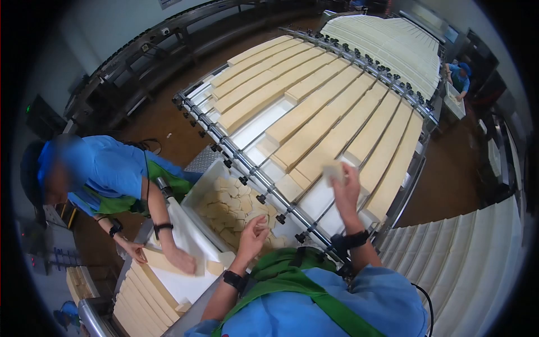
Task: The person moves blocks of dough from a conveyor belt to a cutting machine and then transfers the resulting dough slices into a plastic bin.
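Observation:
My right hand [347,194] is raised over the near end of the conveyor [255,121], pinching a thin, pale slice [332,172] between thumb and fingers. Beneath and beyond it lie long cream-coloured bars [323,126] in rows, some with short cut blocks [289,187] at their near ends. My left hand [252,240] is over the edge of a white bin [195,194], its fingers curled around a pale slice [259,215]. Many similar rounded slices [227,205] fill the bin.
A metal rail with black knobs [261,198] crosses the conveyor's near end. At left, a co-worker in blue and green [120,168] handles a bar [168,262] on a white surface beside more bars [143,300]. Another person [460,78] stands far right. A ribbed white belt [449,253] is at right.

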{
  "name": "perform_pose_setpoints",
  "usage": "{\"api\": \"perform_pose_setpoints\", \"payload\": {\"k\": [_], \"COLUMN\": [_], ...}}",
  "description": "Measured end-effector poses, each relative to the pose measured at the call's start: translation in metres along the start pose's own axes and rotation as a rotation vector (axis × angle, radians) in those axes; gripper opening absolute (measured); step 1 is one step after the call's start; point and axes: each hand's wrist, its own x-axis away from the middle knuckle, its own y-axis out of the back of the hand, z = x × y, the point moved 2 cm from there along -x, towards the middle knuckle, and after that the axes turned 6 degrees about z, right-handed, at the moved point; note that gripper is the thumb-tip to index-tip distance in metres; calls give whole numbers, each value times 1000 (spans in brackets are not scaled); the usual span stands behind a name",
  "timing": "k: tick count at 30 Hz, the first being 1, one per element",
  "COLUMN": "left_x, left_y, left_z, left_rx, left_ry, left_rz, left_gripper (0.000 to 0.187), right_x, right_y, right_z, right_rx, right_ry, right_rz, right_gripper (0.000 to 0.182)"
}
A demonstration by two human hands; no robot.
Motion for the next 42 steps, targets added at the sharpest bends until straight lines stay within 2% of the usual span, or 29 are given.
{"api": "perform_pose_setpoints", "payload": {"k": [1, 5, 7, 8, 9, 10, 12, 13, 15, 16, 18, 19, 22, 24, 29, 33, 34, 35, 37, 39, 42], "left_x": [-8, -50, -62, -64, -67, -72, -76, -76, -79, -79, -80, -82, -82, -82, -81, -85, -86, -87, -87, -86, -90], "left_y": [-8, -41, -50, -55, -56, -58, -60, -62, -64, -64, -63, -62, -61, -63, -66, -66, -67, -68, -68, -70, -71], "left_z": [-14, -48, -69, -82, -78, -73, -70, -71, -72, -70, -65, -62, -60, -63, -60, -52, -51, -50, -57, -64, -64], "left_rx": [7, 98, -127, -246, -247, -257, -268, -257, -243, -180, -116, -76, -25, -9, -228, -179, -137, -94, -56, -20, 86], "left_ry": [-2, -134, -40, 13, 16, 32, 52, 42, 36, 50, 69, 77, 89, 86, 59, 67, 94, 121, 140, 156, 175], "left_rz": [11, 99, 29, 12, 11, 8, 4, 1, -8, 12, 25, 36, 29, 9, -43, -25, -24, -23, -21, -5, 11], "left_gripper": [56, 59, 67, 72, 72, 73, 75, 75, 75, 76, 76, 76, 75, 74, 68, 69, 67, 65, 65, 64, 62], "right_x": [-13, -53, -68, -71, -75, -77, -79, -79, -79, -78, -77, -76, -80, -86, -94, -98, -91, -85, -69, -31, 11], "right_y": [14, 32, 32, 29, 26, 26, 21, 18, 12, 8, 2, 3, 6, 7, 7, 9, 10, 2, -10, -36, -58], "right_z": [-5, -65, -84, -91, -88, -86, -83, -84, -88, -94, -92, -89, -98, -102, -117, -111, -73, -67, -55, -39, 11], "right_rx": [45, 237, 265, 329, 390, 388, 700, 698, 913, 911, 1049, 1046, 1085, 1134, 1231, 1193, 1173, 1167, 630, 203, 167], "right_ry": [57, -3, -33, -40, -46, -47, -128, -129, -53, -52, 72, 76, -165, -131, -45, -201, -103, -87, 82, 2, -31], "right_rz": [-62, -38, -1, 88, 178, 182, 372, 375, 185, 192, 27, 35, 259, 252, 305, 340, 232, 241, 261, 432, 505], "right_gripper": [41, 40, 40, 39, 39, 39, 37, 37, 43, 43, 65, 65, 99, 99, 102, 106, 95, 95, 70, 48, 39]}}
